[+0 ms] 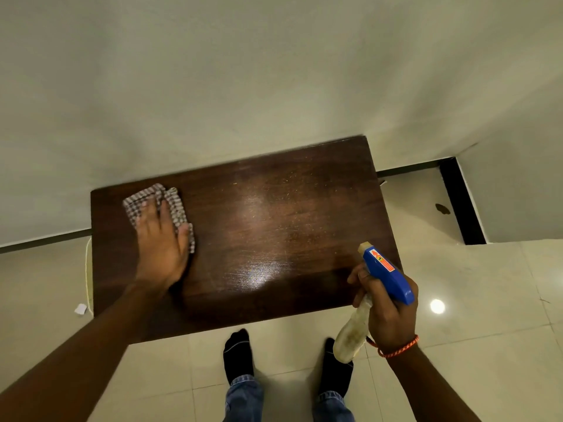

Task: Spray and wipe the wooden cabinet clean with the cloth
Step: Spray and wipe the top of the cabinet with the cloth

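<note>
Here we are over the wooden cabinet [274, 226], looking down on its dark top. The left hand [160, 242] lies flat with fingers straight, pressing the checked cloth [175, 205] onto the wood at about 10 o'clock. The right hand [388, 315] is wrapped tight round the neck of the spray bottle [385, 277] above the 4 o'clock corner, with the nozzle aimed roughly toward 11.

So what could trip us up? Pale specks sit scattered across the top from the centre out toward 2 o'clock, well apart from the cloth. If our strokes stay at the left end, that whole patch gets missed.

The cloth is bunched, not spread. A hard push could roll it out from under the palm, and bare skin would smear the glossy finish.

Squeeze from this angle and we reckon mist could drift past the far edge onto the wall [274, 71], or land on the wiping hand.

The bottle hangs partly out over the shiny floor [487, 300]. Any drips there meet our socked feet [239, 354], and that is a slip risk.
</note>
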